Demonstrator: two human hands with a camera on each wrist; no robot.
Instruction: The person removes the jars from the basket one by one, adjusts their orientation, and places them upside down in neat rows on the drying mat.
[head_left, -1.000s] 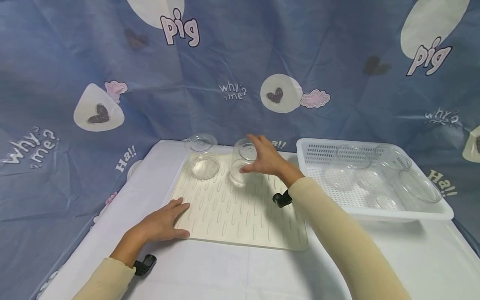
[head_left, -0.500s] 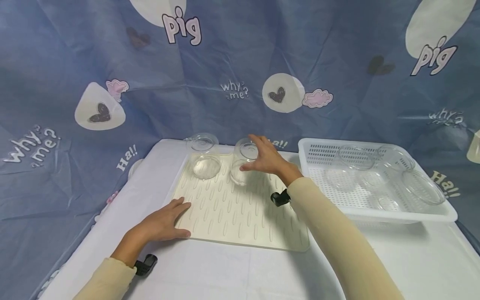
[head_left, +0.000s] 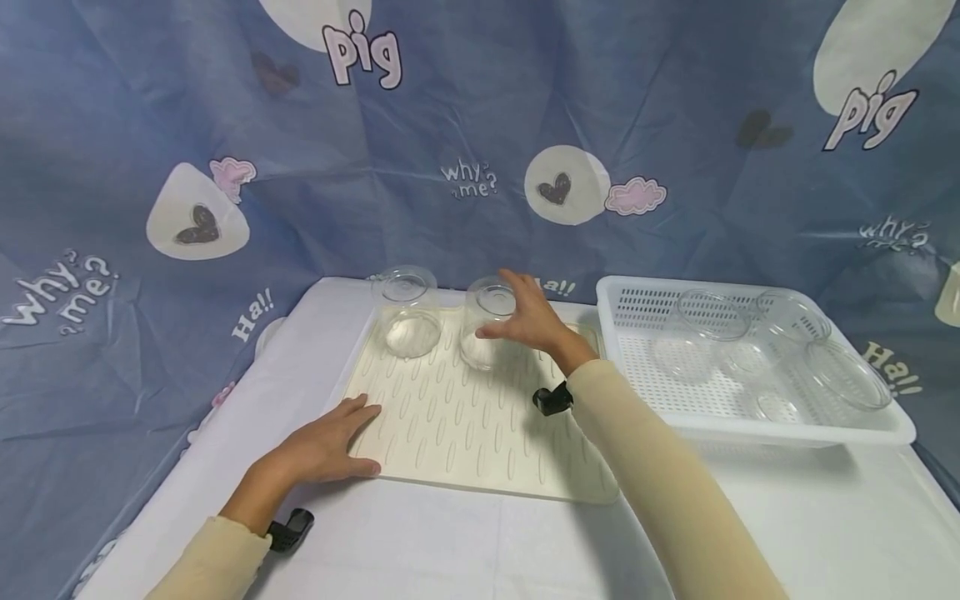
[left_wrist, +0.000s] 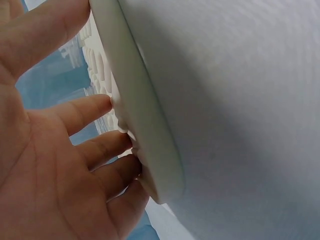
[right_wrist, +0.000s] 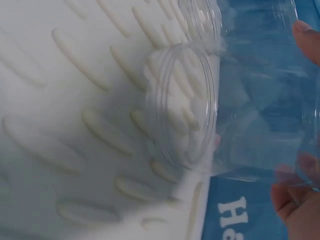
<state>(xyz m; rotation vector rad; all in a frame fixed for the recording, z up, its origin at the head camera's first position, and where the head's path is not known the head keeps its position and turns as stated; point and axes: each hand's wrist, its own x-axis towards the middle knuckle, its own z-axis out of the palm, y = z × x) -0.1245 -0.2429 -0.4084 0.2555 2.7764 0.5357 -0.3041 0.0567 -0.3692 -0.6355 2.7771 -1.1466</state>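
Observation:
A clear jar (head_left: 478, 312) stands on the cream ribbed mat (head_left: 472, 433), near its back edge. My right hand (head_left: 531, 317) grips the jar from the right, thumb in front and fingers behind. In the right wrist view, the ringed end of this jar (right_wrist: 185, 107) is against the mat, and fingertips (right_wrist: 287, 200) are round its other end. A second clear jar (head_left: 408, 312) stands to its left. My left hand (head_left: 322, 442) rests at the mat's left front corner with fingers spread. Those fingers (left_wrist: 107, 145) touch the mat's edge (left_wrist: 137, 105) in the left wrist view.
A white perforated basket (head_left: 765, 431) stands to the right, holding several clear vessels (head_left: 708, 317). Behind everything hangs a blue printed cloth (head_left: 465, 108). White cloth (head_left: 420, 550) covers the table in front of the mat.
My right hand and forearm have shifted slightly left, the hand still round the jar. My left hand stays at the mat's edge.

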